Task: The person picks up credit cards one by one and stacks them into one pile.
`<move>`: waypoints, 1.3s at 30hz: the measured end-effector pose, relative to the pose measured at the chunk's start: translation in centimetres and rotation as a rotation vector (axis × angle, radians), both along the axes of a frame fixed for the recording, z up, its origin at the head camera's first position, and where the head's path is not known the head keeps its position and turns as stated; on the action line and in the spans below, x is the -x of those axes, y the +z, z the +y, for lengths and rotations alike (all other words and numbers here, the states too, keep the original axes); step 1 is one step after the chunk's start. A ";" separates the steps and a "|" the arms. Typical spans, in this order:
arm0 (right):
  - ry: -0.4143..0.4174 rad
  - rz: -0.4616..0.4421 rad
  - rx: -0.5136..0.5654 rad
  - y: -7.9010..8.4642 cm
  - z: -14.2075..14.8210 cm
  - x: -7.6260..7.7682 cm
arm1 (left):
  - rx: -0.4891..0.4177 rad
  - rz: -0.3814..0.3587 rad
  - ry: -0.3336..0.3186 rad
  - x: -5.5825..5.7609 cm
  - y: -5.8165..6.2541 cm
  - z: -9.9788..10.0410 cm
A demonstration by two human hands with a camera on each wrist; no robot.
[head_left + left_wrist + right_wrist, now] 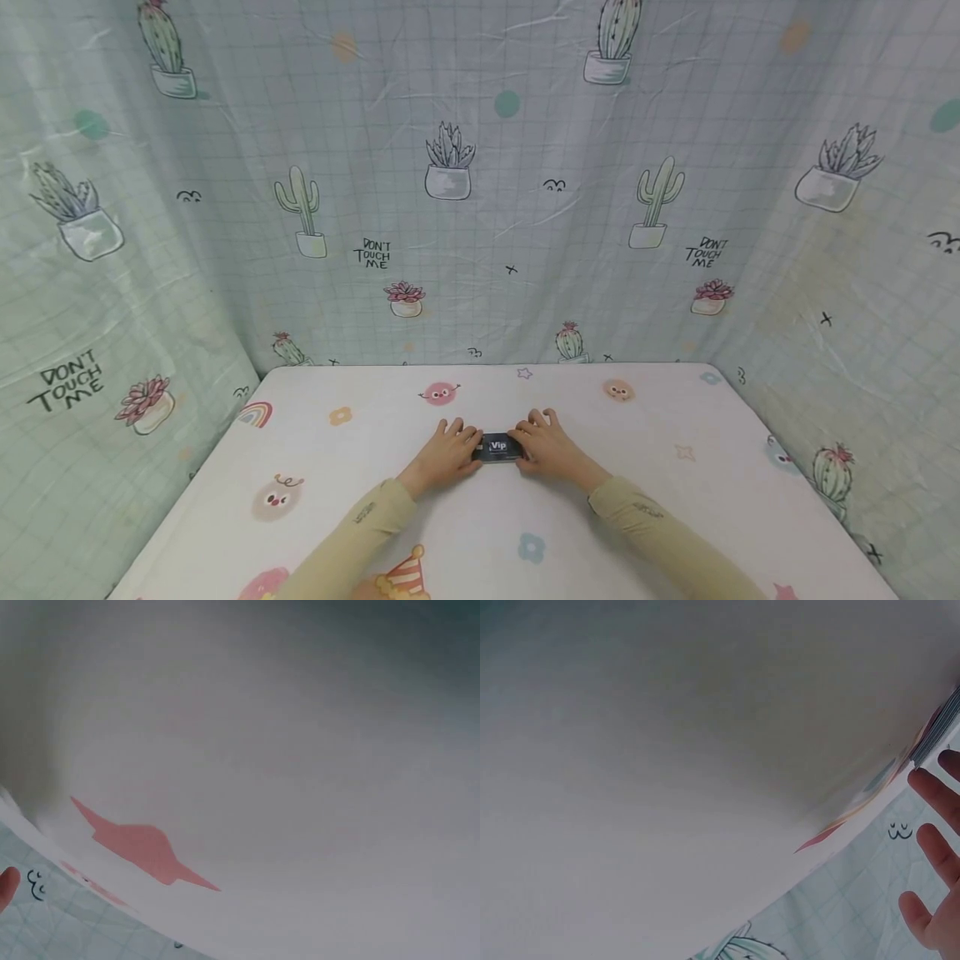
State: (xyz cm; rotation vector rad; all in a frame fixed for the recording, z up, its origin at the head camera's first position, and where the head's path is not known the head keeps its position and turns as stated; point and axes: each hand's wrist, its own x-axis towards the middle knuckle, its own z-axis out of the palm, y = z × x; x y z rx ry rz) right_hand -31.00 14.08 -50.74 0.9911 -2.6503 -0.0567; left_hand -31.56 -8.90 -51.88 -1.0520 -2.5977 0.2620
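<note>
A small stack of dark cards (498, 447) marked "Vip" in white sits near the middle of the table in the head view. My left hand (448, 455) pinches its left end, thumb at the near side and fingers at the far side. At the right end, my right hand (551, 448) grips it likewise, with some fingers spread off it. The right wrist view shows the layered edges of the card stack (936, 729) beside the fingers (936, 796). Only one fingertip (7, 886) of the left hand shows in the left wrist view.
The white table (525, 500) carries printed cartoon faces, flowers and stars. A cactus-patterned curtain (480, 233) hangs behind the table and along both its sides. Pale yellow-green sleeves (352, 542) cover both forearms.
</note>
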 end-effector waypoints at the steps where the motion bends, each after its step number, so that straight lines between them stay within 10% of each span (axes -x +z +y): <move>1: 0.001 0.003 -0.004 0.0 0.0 0.0 | 0.001 -0.001 -0.001 0.0 0.0 0.0; 39: 0.002 -0.047 -0.037 0.0 0.3 0.2 | 0.045 0.060 -0.049 0.3 0.0 -0.2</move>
